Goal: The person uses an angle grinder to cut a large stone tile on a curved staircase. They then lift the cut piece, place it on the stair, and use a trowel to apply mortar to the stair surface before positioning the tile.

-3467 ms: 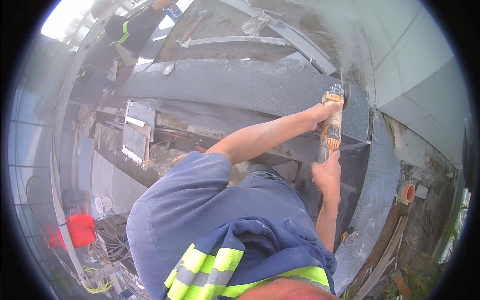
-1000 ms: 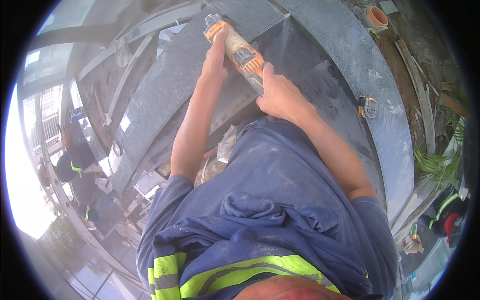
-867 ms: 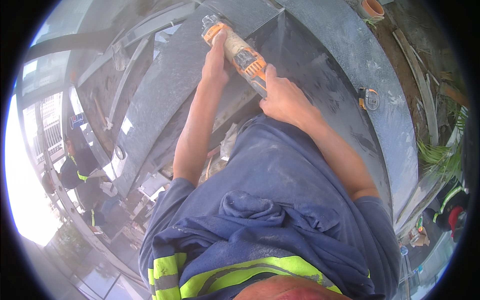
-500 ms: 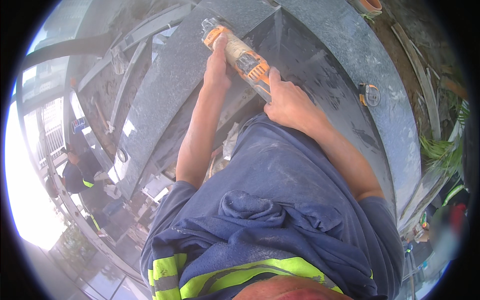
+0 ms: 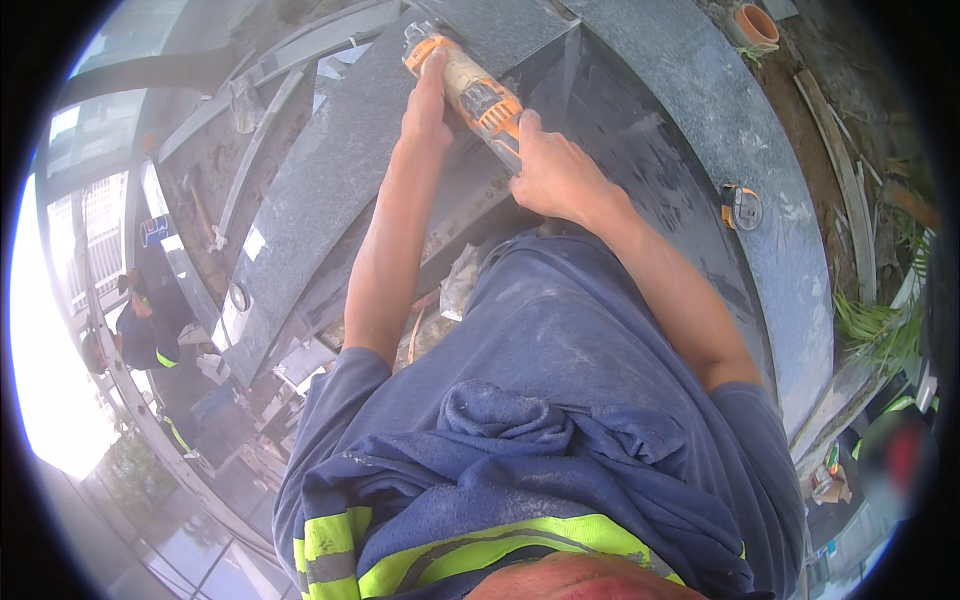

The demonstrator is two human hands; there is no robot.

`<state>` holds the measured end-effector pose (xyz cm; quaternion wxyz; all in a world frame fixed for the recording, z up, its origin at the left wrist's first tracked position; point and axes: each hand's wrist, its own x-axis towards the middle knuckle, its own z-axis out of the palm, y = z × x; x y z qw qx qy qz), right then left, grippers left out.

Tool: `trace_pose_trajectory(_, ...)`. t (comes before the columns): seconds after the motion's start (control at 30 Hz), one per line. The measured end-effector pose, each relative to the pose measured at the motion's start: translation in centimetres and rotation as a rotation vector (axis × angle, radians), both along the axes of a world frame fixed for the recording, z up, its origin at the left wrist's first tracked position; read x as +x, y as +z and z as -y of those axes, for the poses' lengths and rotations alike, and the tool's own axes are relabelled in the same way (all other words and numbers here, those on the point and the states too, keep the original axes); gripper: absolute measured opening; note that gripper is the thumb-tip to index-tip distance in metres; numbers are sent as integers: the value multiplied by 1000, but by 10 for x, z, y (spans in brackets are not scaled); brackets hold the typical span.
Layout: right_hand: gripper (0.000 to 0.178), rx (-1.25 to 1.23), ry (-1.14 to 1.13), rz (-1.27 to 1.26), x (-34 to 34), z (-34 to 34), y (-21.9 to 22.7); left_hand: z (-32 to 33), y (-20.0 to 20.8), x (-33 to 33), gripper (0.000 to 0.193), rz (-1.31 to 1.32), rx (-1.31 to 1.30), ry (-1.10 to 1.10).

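An angle grinder (image 5: 470, 88) with an orange and grey body, its middle wrapped in beige tape, lies across both my hands at the top of the view. My left hand (image 5: 428, 110) is closed around the front of the body, behind the metal head. On the rear handle, my right hand (image 5: 562, 170) is closed. The grinder's head is over a grey stone slab (image 5: 340, 150), near the corner where it meets another slab. Whether the disc touches the stone is hidden.
An orange and black tape measure (image 5: 741, 207) rests on the right stone slab (image 5: 690, 110). Beyond it are wooden planks (image 5: 845, 190), a terracotta pot (image 5: 755, 26) and green leaves. A dark sunken panel (image 5: 630, 130) lies between the slabs. Another person (image 5: 150, 330) is at the left.
The grinder and both hands have shifted a little to the left and away from me, relative to the slabs. My grip looks the same. The whole view has tilted slightly.
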<state>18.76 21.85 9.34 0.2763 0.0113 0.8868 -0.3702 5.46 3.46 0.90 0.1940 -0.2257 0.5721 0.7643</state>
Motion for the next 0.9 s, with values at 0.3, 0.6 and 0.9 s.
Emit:
trace_pose_trajectory(0.3,70,-11,28,-4,3,-4,-2,2,-7,-4,54,-31,155,-12)
trace_pose_trajectory(0.6,72,-24,-35,81,41,-15,28,-12,15,36,47,-20,241,-25)
trace_pose_trajectory(0.9,65,12,-43,85,49,-16,35,-16,21,48,49,-29,204,-33)
